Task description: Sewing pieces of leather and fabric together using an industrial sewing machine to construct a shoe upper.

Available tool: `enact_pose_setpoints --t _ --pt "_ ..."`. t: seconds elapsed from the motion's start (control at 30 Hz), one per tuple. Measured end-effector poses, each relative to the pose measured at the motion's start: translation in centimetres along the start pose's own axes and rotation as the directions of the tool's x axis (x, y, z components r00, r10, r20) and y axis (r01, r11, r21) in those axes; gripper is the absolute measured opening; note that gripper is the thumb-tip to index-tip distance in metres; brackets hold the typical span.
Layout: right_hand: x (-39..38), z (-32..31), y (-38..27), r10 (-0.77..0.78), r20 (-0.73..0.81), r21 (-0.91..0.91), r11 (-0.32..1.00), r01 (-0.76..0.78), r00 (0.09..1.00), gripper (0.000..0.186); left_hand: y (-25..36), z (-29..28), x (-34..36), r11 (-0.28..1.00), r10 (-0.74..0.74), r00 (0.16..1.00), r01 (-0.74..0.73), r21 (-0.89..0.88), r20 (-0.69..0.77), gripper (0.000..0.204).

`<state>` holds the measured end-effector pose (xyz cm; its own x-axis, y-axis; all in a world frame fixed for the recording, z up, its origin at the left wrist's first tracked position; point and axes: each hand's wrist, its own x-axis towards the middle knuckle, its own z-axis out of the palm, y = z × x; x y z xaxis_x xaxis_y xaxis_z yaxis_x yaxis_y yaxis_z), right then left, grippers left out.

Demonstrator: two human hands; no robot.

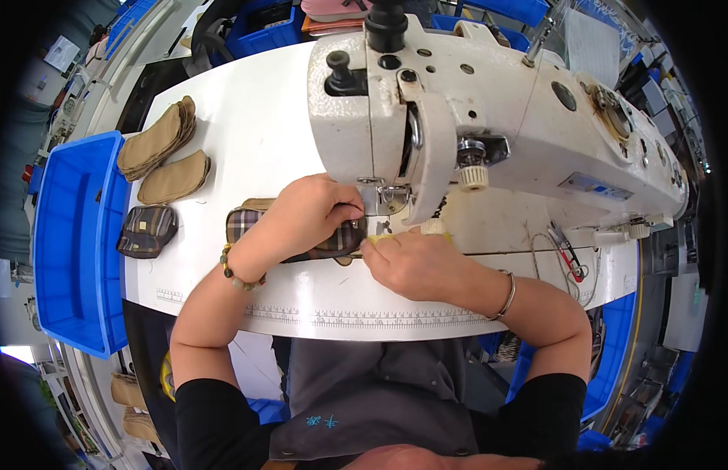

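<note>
My left hand (305, 211) is closed on a plaid pouch (250, 225) lying under the white sewing machine (344, 133), its fingers pinched at the pouch's right end beside the needle area (387, 200). My right hand (403, 258) is curled just to the right, thumb and index finger gripping that same end of the pouch, partly hiding it. A narrow yellow strip (444, 235) shows behind my right fingers. Tan fabric (258, 204) shows along the pouch's far edge.
Stacked tan pieces (152, 141), another tan piece (172, 176) and a dark plaid pouch (144, 231) lie at left on the white table (246, 110). A blue bin (70, 243) stands beyond. Red-handled snips (568, 258) and loose cord lie at right. Several other bins surround the table.
</note>
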<state>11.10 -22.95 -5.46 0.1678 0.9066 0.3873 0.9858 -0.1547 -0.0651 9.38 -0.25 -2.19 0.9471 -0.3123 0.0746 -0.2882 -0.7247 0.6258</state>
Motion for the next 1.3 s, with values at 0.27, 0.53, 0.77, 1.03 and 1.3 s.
enact_pose_setpoints --t 0.27,0.53,0.77,1.03,1.3 --pt "0.1 1.1 0.1 -0.024 -0.133 -0.070 0.997 0.015 0.991 0.016 -0.9 -0.4 0.5 0.983 -0.051 0.996 0.062 -0.172 0.068 0.013" --pt "1.0 0.8 -0.1 -0.071 -0.269 -0.301 0.954 -0.014 0.960 0.022 -0.9 -0.7 0.6 0.983 -0.067 0.995 0.078 -0.165 0.071 0.013" --pt "0.7 1.1 -0.7 -0.069 -0.152 -0.204 0.978 0.037 0.986 0.025 -0.5 0.0 0.2 0.994 -0.053 0.999 0.052 -0.092 -0.010 0.009" --pt "0.7 0.6 -0.7 -0.088 -0.183 -0.166 0.984 0.058 0.979 0.024 0.7 -0.3 0.0 0.997 -0.044 0.998 0.046 0.068 -0.041 0.006" --pt "0.5 0.2 -1.0 -0.043 -0.124 -0.179 0.984 0.020 0.991 0.025 0.3 0.2 0.1 0.995 -0.005 0.997 0.012 0.100 -0.074 0.007"
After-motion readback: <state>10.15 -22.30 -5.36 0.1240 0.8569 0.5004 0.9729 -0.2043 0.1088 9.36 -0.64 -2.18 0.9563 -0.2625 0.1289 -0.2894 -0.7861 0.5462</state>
